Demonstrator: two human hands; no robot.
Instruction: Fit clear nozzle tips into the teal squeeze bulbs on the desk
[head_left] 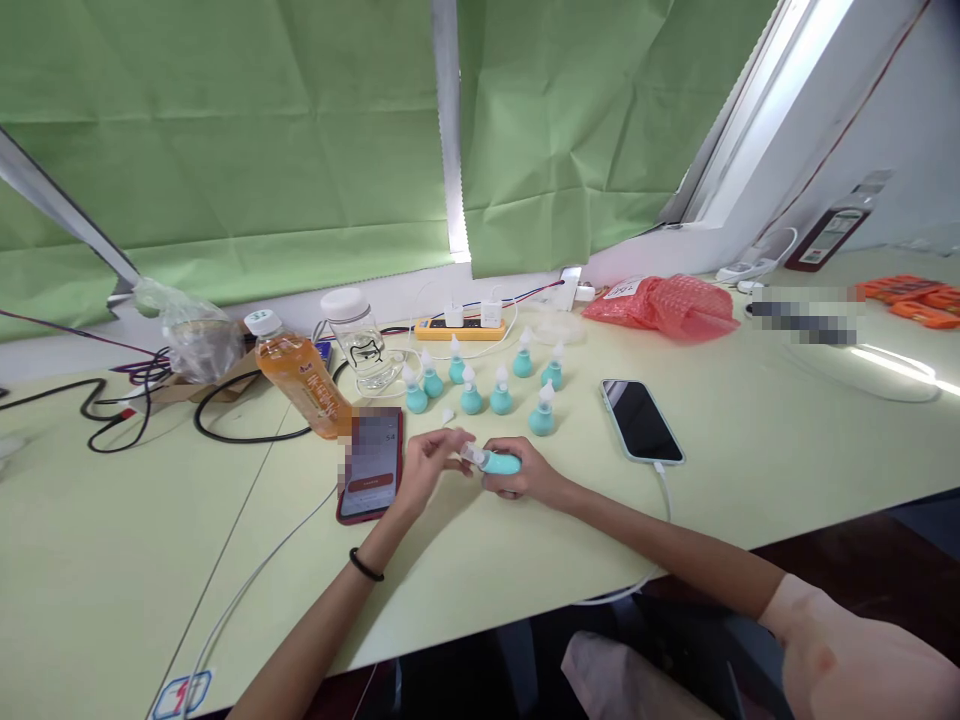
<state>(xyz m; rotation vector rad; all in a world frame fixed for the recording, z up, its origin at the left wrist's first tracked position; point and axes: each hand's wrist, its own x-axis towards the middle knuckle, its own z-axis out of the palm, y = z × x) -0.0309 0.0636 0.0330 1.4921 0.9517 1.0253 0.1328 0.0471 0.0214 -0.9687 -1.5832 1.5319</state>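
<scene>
My right hand [523, 470] is closed round a teal squeeze bulb [501, 463], which lies tilted with its clear tip pointing left. At that tip [472, 454] are the fingers of my left hand [431, 465], bent and close together; whether they pinch a small clear piece is hard to make out. Behind my hands stand several teal bulbs with clear pointed tips, the nearest one [541, 418] to the right. A phone with a lit screen [371, 465] lies just left of my left hand.
An orange drink bottle [300, 380] and a clear jar [360, 345] stand at the back left, near black cables. Behind the bulbs is a yellow power strip [460, 330]. A charging phone [641, 420] and red bubble wrap [664, 307] lie to the right.
</scene>
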